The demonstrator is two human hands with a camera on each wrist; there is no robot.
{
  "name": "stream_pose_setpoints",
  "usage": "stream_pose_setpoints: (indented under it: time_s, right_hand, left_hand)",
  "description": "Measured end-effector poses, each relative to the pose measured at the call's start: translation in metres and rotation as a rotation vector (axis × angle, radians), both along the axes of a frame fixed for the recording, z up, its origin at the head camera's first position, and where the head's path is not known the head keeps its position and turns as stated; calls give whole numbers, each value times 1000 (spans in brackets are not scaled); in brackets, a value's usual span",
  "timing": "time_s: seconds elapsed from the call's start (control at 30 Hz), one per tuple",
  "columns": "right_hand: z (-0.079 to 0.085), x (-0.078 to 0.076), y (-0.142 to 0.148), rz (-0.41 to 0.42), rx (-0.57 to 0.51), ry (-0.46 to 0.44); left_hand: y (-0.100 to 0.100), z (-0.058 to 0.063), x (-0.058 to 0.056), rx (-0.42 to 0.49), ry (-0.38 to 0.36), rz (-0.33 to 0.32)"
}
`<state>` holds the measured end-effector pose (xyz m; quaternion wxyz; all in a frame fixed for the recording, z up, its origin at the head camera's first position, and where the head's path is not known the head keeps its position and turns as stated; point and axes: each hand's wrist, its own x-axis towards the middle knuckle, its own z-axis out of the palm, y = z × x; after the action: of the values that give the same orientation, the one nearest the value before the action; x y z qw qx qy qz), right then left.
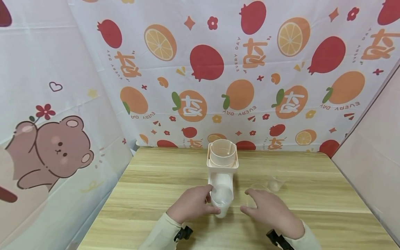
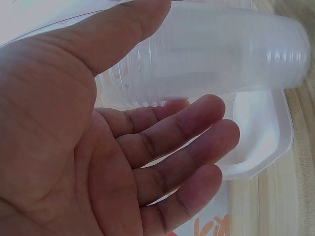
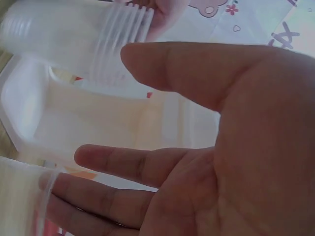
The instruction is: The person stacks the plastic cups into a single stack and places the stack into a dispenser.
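A stack of nested clear plastic cups (image 1: 222,205) is tilted in front of a cream plastic cup dispenser (image 1: 222,163). My left hand (image 1: 194,204) holds the stack near its rims, thumb on one side and curled fingers on the other. In the left wrist view several rims of the stack (image 2: 206,54) show beside the thumb. My right hand (image 1: 272,210) is to the right of the stack, thumb and fingers spread and holding nothing. In the right wrist view, a clear cup (image 3: 17,201) stands right by its fingertips.
Another clear cup (image 1: 275,184) stands on the wooden table (image 1: 156,180) beyond my right hand. The dispenser's round holder (image 1: 223,152) rises near the table's back edge. Behind it hangs a fruit-print cloth (image 1: 175,76), with a bear-print cloth (image 1: 59,146) at the left.
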<state>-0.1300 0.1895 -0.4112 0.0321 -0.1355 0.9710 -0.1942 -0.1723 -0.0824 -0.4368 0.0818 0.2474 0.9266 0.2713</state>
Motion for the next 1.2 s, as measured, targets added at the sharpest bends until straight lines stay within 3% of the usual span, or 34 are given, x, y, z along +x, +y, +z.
stream_pose_setpoints:
  time_s: [0.3, 0.57, 0.83, 1.2]
  right_hand:
    - [10, -6, 18, -49, -116, 54]
    - [-5, -18, 29, -116, -1, -56]
    - [-15, -25, 36, -114, 39, -160]
    - [-20, -30, 36, -125, 30, -188]
  left_hand:
    - [-1, -1, 1, -6, 21, -2]
    - [-1, -4, -1, -7, 14, -6]
    - [-2, -4, -2, -11, 1, -4]
    - [-2, -1, -2, -10, 10, -9]
